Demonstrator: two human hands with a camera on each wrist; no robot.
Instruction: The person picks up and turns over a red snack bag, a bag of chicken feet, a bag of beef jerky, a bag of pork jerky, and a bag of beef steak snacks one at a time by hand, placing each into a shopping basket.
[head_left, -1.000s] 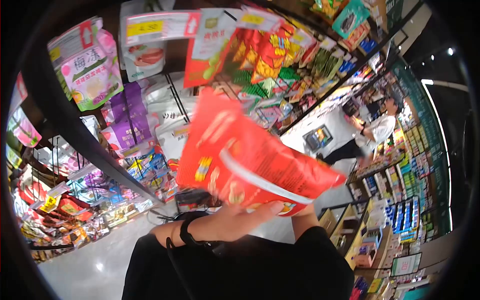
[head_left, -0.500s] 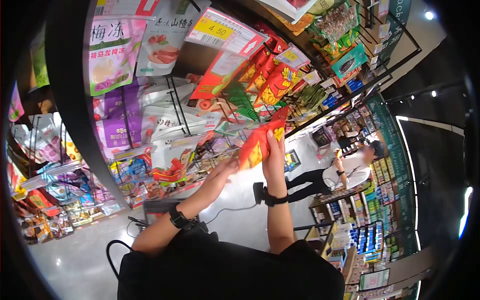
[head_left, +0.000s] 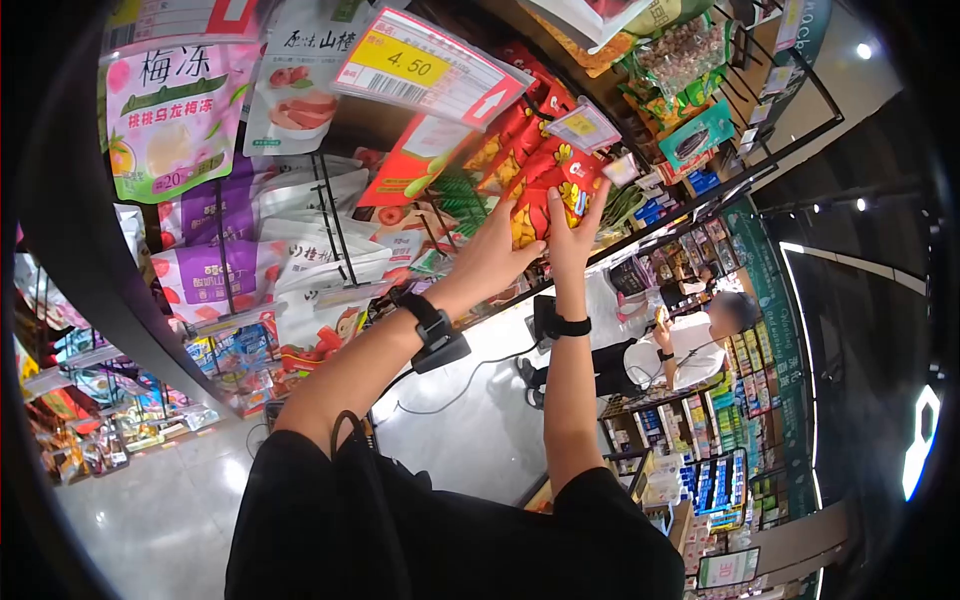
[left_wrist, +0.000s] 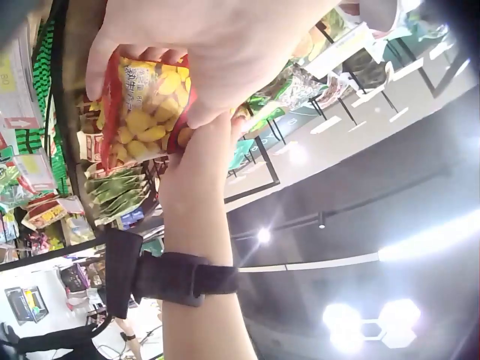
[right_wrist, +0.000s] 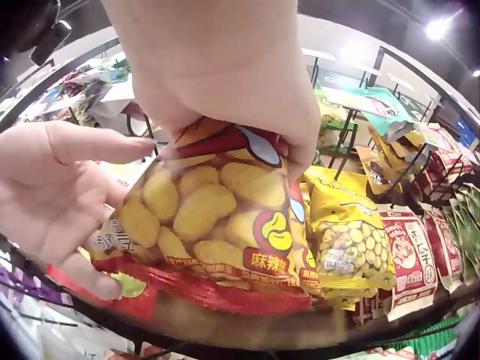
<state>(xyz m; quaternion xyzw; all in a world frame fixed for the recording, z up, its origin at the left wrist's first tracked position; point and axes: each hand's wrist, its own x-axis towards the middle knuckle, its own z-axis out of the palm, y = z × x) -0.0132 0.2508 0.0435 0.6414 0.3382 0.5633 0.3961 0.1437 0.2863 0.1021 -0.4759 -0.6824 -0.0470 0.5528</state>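
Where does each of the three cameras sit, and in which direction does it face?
Head: on the head, facing snack shelves; both forearms, left hand and right hand on the red snack bag, and a black shirt show.
Left wrist: below the left hand, facing up towards ceiling lights; the right forearm with its strap shows.
Right wrist: below the right hand, facing hanging packets; the left palm shows.
Both wrist views share the bag and both hands.

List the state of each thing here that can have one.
red snack bag, held up between both hands
left hand, grips the bag
right hand, pinches the bag's edge
price tag, tilted, reads 4.50
yellow snack bags, hanging in a row
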